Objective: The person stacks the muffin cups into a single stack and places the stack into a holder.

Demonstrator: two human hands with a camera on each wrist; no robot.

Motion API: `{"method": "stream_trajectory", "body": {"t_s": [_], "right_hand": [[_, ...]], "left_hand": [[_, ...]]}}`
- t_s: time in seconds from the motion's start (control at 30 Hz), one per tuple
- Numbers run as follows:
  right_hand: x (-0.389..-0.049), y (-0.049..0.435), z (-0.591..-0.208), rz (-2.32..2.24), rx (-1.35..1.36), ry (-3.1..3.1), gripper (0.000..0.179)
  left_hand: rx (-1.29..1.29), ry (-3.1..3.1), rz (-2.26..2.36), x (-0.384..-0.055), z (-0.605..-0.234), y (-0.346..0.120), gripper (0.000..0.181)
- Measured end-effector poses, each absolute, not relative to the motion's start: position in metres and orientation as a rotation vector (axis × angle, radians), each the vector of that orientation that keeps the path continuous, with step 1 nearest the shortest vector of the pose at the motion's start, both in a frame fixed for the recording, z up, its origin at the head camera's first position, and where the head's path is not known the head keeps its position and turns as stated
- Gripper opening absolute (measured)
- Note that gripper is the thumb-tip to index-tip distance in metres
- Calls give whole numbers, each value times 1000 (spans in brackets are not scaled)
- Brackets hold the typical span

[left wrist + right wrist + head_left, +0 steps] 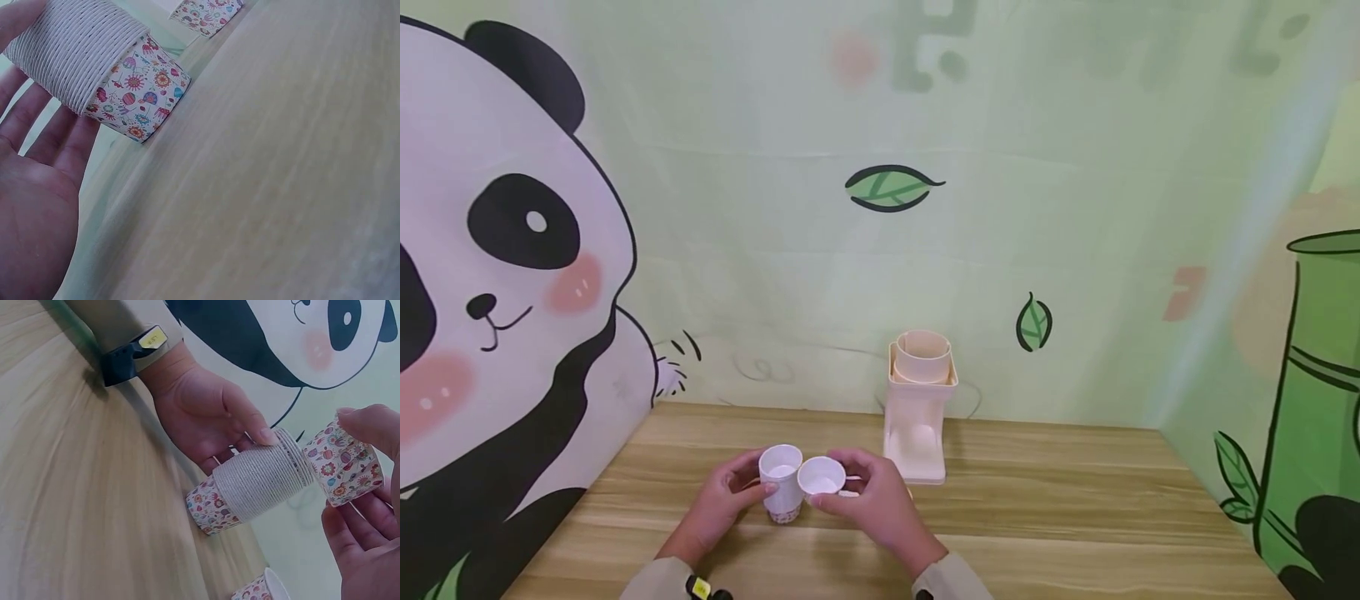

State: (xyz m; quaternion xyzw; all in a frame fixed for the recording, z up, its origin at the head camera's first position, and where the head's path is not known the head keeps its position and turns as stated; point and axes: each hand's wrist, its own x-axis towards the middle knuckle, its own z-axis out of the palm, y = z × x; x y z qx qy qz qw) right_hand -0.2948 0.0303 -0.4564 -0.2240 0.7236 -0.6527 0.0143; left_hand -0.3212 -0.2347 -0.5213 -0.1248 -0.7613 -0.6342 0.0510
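Note:
My left hand (724, 502) grips a stack of nested white paper cups (781, 475) around its side, thumb in front. In the left wrist view the stack's many rims (81, 53) show above a lowest cup printed with colourful flowers. With thumb and fingers my right hand (883, 496) pinches a single flower-printed paper cup (345, 462). That cup's mouth (822, 477) faces up in the head view, beside the stack's top, and white tabs stick out at its right side. In the right wrist view the single cup meets the rims of the stack.
Behind the hands stands a pale pink holder (916, 425) with a round tube (922, 357) in its top. Another flower-printed cup (255, 591) appears at the lower edge of the right wrist view. The wooden table (1060, 492) ends at a panda-printed backdrop (760, 250).

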Motion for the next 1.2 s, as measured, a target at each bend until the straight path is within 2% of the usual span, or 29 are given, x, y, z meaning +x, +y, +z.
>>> {"method": "stream_trajectory", "body": {"t_s": [0.83, 1.2], "right_hand": [[-324, -12, -446, -2101, -729, 2182, 54], [-332, -19, -447, -2101, -712, 2176, 51]], "left_hand": [[-420, -2276, -1961, -323, -523, -234, 51], [-358, -2307, -1972, -325, -524, -235, 52]]}}
